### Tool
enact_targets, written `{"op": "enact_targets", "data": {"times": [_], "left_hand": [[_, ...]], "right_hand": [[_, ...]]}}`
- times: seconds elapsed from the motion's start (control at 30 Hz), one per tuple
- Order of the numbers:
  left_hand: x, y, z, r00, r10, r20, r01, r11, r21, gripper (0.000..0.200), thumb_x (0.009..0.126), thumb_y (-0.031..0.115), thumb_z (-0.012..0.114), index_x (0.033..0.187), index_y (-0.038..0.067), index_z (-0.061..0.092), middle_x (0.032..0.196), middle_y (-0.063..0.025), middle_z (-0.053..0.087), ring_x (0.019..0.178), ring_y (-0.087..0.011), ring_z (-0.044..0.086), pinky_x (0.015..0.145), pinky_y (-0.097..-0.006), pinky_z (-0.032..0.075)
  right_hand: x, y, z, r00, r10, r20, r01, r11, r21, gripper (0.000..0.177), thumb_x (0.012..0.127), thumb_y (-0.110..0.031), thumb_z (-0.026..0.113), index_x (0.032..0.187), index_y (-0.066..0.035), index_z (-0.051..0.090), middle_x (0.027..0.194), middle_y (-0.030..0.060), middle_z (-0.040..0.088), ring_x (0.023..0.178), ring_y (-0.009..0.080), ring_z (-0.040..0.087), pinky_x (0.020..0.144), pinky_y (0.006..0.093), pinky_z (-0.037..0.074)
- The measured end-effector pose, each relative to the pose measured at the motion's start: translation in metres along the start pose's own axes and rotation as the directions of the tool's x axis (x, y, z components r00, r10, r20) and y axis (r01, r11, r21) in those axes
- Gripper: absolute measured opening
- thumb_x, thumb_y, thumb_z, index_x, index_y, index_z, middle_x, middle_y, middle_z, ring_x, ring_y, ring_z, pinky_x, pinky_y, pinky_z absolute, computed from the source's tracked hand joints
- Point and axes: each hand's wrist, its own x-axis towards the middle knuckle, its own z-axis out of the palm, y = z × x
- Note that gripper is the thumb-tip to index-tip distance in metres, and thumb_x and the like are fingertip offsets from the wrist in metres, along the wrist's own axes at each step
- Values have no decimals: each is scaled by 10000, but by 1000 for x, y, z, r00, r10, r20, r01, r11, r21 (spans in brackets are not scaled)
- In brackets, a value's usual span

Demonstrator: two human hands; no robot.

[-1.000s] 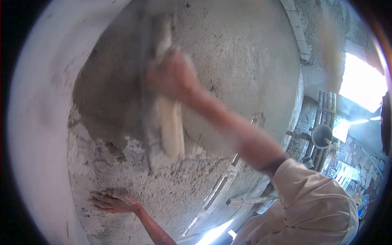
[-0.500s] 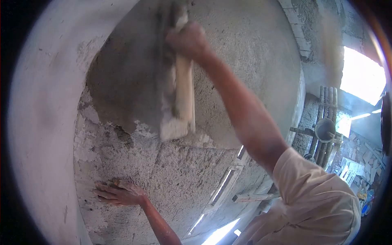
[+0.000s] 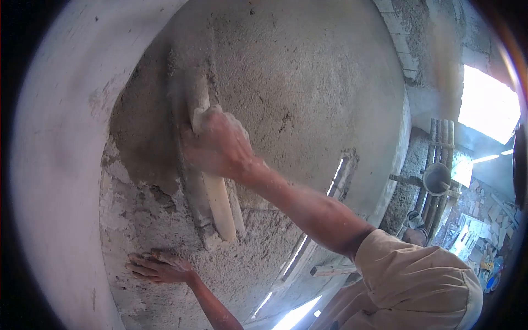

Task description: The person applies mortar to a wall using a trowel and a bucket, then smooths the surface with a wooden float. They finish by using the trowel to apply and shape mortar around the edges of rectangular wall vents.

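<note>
My right hand (image 3: 217,140) is closed round the handle of a long plastering float (image 3: 220,206), whose blade lies against the wall and leans slightly. Smooth grey plaster (image 3: 308,82) covers the upper wall; a darker, damp-looking patch (image 3: 146,137) is left of the float. Below, the wall (image 3: 242,275) is rough and bare. My left hand (image 3: 160,268) rests flat on this rough part with its fingers spread, holding nothing.
A pale curved surface (image 3: 55,165) borders the left. Narrow bright slots (image 3: 294,256) cut the wall, near a wooden bar (image 3: 333,270). At right are a round container (image 3: 437,178) beside poles (image 3: 430,204), a bright opening (image 3: 489,102) and scattered debris (image 3: 495,220).
My right hand and the float have moved down and to the left, the float now tilted more. My left hand has stayed almost in place.
</note>
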Motion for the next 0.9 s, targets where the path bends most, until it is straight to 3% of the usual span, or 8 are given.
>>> {"op": "enact_targets", "data": {"times": [0.2, 0.3, 0.47, 0.53, 0.67, 0.73, 0.83, 0.9], "left_hand": [[-1, 8, -3, 999, 0, -43, 1, 1000, 25, 847, 1007, 784, 187, 1671, 262, 249, 1715, -91, 239, 1561, -388, 260, 1211, -605, 314], [-1, 6, -3, 1000, -15, -23, 14, 999, -38, 819, 1024, 756, 199, 1669, 255, 261, 1716, -94, 239, 1564, -396, 244, 1215, -609, 298], [-1, 2, -1, 999, 12, -42, -15, 997, -75, 770, 1046, 707, 258, 1667, 252, 272, 1725, -93, 223, 1572, -403, 218, 1206, -617, 295], [0, 1, 2, 999, -3, -38, 1, 998, -57, 751, 1054, 684, 295, 1669, 254, 265, 1729, -90, 217, 1572, -404, 218, 1203, -616, 301], [-2, -2, 4, 1000, -25, -6, 25, 999, -39, 733, 1062, 652, 328, 1673, 255, 248, 1732, -87, 209, 1575, -405, 211, 1203, -621, 301], [-5, -3, 9, 999, -38, 8, 38, 999, 12, 743, 1062, 654, 324, 1676, 245, 237, 1733, -92, 206, 1574, -409, 212, 1206, -628, 293], [-6, -10, 13, 991, 93, -97, -99, 993, -63, 759, 1064, 662, 303, 1676, 217, 240, 1733, -108, 201, 1569, -421, 222, 1212, -617, 288], [-5, 0, 5, 992, 106, -72, -111, 992, -64, 771, 1070, 643, 321, 1671, 165, 250, 1723, -129, 225, 1567, -419, 228, 1220, -600, 285]], "right_hand": [[-2, 3, 3, 993, 115, 33, -117, 992, 54, 549, 977, -360, 637, 1094, 172, 566, 857, 214, 673, 767, 334, 702, 692, 433, 585], [1, 9, -3, 974, 204, 95, -208, 978, 31, 647, 889, -394, 715, 1261, 96, 516, 1099, 253, 649, 1060, 431, 658, 937, 513, 533], [32, 79, -47, 971, 221, -93, -236, 949, -210, 556, 858, -475, 743, 1075, 34, 696, 971, 229, 722, 986, 361, 727, 864, 475, 586], [38, 114, -86, 954, 254, -160, -275, 952, -131, 504, 957, -440, 719, 1066, 52, 695, 902, 152, 757, 833, 213, 734, 773, 366, 605], [28, 228, -154, 849, 402, -343, -388, 915, 113, 574, 922, -470, 761, 1128, 63, 712, 972, 139, 753, 864, 208, 712, 792, 361, 566], [0, 282, -182, 689, 609, -393, -592, 786, 179, 582, 929, -478, 751, 1129, 67, 716, 1005, 144, 743, 918, 216, 701, 808, 367, 547], [-103, 422, -210, 622, 673, -400, -622, 735, 271, 681, 911, -456, 744, 1251, 127, 648, 1226, 229, 696, 1079, 279, 690, 899, 417, 550], [-195, 433, -206, 536, 755, -377, -585, 654, 480, 717, 923, -482, 746, 1323, 90, 583, 1153, 179, 681, 1035, 239, 654, 926, 356, 525]]}}
